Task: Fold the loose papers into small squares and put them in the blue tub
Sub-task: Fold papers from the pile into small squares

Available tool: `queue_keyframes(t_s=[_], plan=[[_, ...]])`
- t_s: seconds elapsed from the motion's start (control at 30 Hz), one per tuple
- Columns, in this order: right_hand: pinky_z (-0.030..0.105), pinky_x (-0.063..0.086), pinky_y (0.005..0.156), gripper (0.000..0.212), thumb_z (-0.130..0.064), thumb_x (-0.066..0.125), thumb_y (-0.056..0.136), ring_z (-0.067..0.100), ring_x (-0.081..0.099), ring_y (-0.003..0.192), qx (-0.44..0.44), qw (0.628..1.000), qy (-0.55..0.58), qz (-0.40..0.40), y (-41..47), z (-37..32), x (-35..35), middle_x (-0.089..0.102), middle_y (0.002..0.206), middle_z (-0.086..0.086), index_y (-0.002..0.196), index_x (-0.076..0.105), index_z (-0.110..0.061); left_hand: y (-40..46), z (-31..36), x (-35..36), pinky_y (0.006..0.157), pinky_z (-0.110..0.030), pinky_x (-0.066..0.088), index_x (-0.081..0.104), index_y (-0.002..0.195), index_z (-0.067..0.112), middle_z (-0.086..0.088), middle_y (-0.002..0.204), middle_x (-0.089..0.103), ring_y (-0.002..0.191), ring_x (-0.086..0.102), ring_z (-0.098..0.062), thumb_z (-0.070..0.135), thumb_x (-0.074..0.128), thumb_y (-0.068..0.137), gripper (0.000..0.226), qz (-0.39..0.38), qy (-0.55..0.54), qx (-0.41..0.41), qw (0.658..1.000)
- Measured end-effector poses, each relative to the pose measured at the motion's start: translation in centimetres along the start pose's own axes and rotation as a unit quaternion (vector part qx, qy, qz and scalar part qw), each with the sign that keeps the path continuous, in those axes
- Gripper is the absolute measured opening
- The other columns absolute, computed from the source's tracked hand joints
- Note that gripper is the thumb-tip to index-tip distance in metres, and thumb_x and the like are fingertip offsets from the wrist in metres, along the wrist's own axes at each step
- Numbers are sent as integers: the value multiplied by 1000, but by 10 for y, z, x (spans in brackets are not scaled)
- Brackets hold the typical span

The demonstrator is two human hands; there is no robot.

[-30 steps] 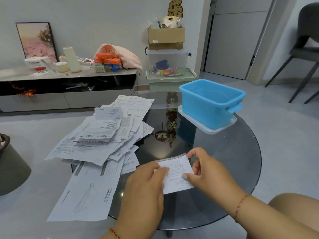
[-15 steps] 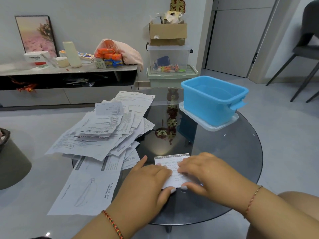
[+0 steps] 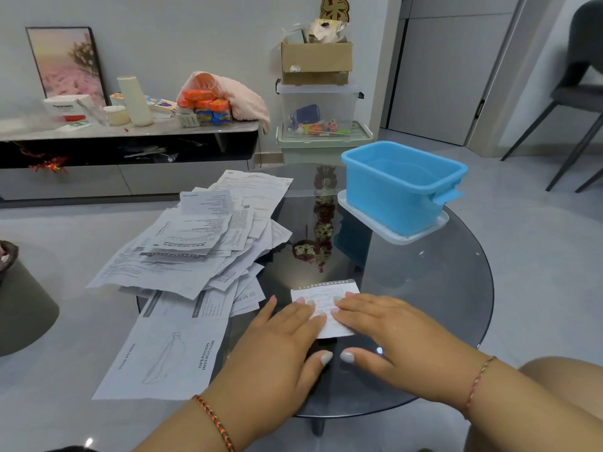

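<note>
While your left hand (image 3: pixel 280 334) and right hand (image 3: pixel 388 327) lie flat and open on the small slip (image 3: pixel 326 293), fingers spread and gripping nothing, you press it against the glass table (image 3: pixel 424 288) near its front edge. Judging by that, you are creasing a fold, and this slip looks like the first piece worked. It is not yet a small square; more folding seems needed. The blue tub (image 3: pixel 391 203) stands well apart at the far right of the table, on a clear lid or tray (image 3: pixel 359 210). What shows of its inside looks empty, though its near floor is hidden by the wall. The heap of loose papers (image 3: pixel 195 249) on the left, with a large instruction sheet (image 3: pixel 163 357) hanging over the edge, lies unfolded, so nearly all the work remains.
</note>
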State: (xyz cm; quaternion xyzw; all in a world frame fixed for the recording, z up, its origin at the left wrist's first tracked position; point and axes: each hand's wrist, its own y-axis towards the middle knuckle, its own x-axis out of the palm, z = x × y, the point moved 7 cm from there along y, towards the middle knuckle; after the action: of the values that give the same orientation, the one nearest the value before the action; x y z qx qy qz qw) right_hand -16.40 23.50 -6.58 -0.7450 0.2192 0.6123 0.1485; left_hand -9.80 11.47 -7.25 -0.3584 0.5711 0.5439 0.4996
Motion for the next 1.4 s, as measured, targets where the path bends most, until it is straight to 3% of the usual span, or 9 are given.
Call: queue_keyframes(t_s=[0.1, 0.2, 0.37, 0.47, 0.6, 0.77, 0.97, 1.2, 1.4], plan=[[22, 27, 107, 58, -63, 30, 86, 7, 44, 127, 8, 999, -7, 40, 3, 2, -2, 47, 140, -13, 132, 50, -33, 0, -1, -6, 99, -36, 46, 64, 109, 29, 11, 113, 65, 109, 59, -9, 45, 41, 85, 36, 37, -35, -10, 999], [29, 56, 74, 31, -41, 44, 85, 13, 64, 85, -14, 996, -6, 93, 9, 2, -9, 67, 97, -8, 99, 65, -24, 5, -2, -12, 87, -27, 51, 65, 93, 30, 13, 89, 67, 82, 62, -8, 40, 42, 80, 28, 60, -39, -13, 997], [24, 48, 72, 15, -33, 54, 92, 10, 57, 83, 66, 989, 66, 110, 7, 15, -15, 65, 89, -7, 95, 67, -26, 6, -10, -22, 58, -22, 49, 66, 90, 31, 11, 72, 66, 65, 61, -13, 30, 53, 82, 15, 80, -88, -84, 989], [13, 43, 64, 8, -32, 58, 90, 7, 56, 78, 136, 968, 161, 134, 9, 26, -18, 63, 83, -11, 86, 64, -29, 8, -20, -18, 76, -31, 48, 56, 113, 35, 10, 90, 63, 89, 57, -14, 31, 52, 92, 21, 76, -171, -188, 964], [12, 39, 55, 9, -32, 64, 87, 8, 55, 69, 209, 945, 205, 146, 17, 39, -13, 61, 76, -10, 82, 57, -30, 15, -23, -14, 81, -33, 46, 45, 124, 31, 13, 81, 53, 87, 54, -11, 32, 55, 91, 35, 78, -193, -239, 948], [16, 41, 57, 17, -30, 70, 83, 9, 55, 68, 237, 937, 203, 156, 22, 44, -11, 61, 76, -7, 93, 56, -28, 21, -24, -8, 80, -32, 44, 46, 126, 35, 10, 88, 50, 90, 49, -14, 29, 56, 89, 39, 47, -131, -226, 964], [16, 36, 56, 21, -29, 72, 79, 8, 50, 67, 235, 942, 179, 159, 25, 44, -12, 54, 75, -9, 91, 55, -27, 22, -16, -14, 69, -30, 54, 75, 79, 24, 5, 88, 67, 80, 63, -20, 23, 38, 73, 37, 101, -95, -97, 986], [16, 26, 43, 25, -25, 52, 75, 11, 47, 65, 85, 977, -7, 198, 13, 3, -15, 44, 68, -10, 84, 74, -32, 4, 6, 0, 96, -52, 45, 66, 114, 28, 6, 111, 66, 112, 61, -18, 33, 38, 80, 44, -8, -7, -44, 999], [20, 21, 35, 34, -37, 40, 71, 12, 47, 56, 103, 979, -79, 159, 6, -5, -15, 43, 58, -11, 73, 74, -34, 5, 7, -6, 95, -49, 47, 73, 96, 27, 8, 102, 70, 103, 65, -13, 36, 39, 79, 39, -3, 12, -70, 998]])
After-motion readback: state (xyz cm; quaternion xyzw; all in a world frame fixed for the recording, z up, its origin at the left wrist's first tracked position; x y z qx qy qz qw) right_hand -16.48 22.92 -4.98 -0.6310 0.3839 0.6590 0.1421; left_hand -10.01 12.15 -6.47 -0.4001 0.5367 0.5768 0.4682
